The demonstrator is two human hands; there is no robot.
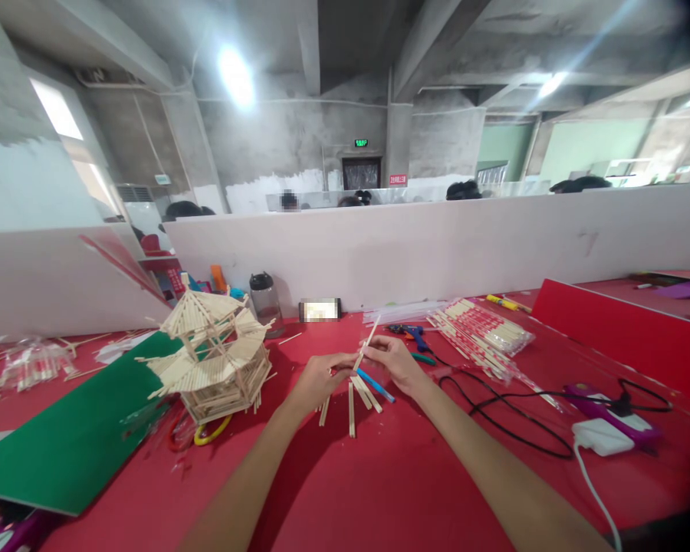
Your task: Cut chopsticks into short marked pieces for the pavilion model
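My left hand [326, 377] and my right hand [396, 362] meet over the red table. Between their fingertips is a thin wooden stick [373, 331], tilted with its upper end away from me. My left fingers pinch it near its lower end, and my right thumb and fingers close on it higher up. Just under the hands lie several pale wooden sticks [352, 411], fanned out on the table. A slim blue pen-like tool [376, 386] rests beside them, close below my right hand. The left hand partly covers the sticks' far ends.
A wooden-stick pagoda model [224, 376] stands at left by a green board [51, 429]. Behind are a bottle [264, 303], a phone [320, 310] and a blue glue gun [415, 335]. Bagged sticks [483, 333], a black cable [511, 397] and a white plug [601, 435] lie right.
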